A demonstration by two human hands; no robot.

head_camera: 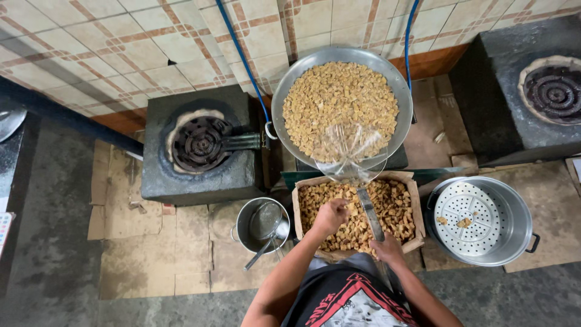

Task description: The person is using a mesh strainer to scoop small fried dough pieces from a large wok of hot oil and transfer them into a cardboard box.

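Left hand closed among fried cubes in box; right hand grips skimmer handle.

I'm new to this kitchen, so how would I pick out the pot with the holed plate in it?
Find the big round pan heaped with fried golden pieces. Below it sits a paper-lined box of the same pieces; the steel pot stands just right of that. Unlike the smaller pot left of the box, it holds a white perforated plate.

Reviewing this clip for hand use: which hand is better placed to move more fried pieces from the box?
Probably the right hand: it grips the handle of the skimmer, whose mesh reaches toward the wide pan. The left hand only rests among the pieces in the paper-lined box.
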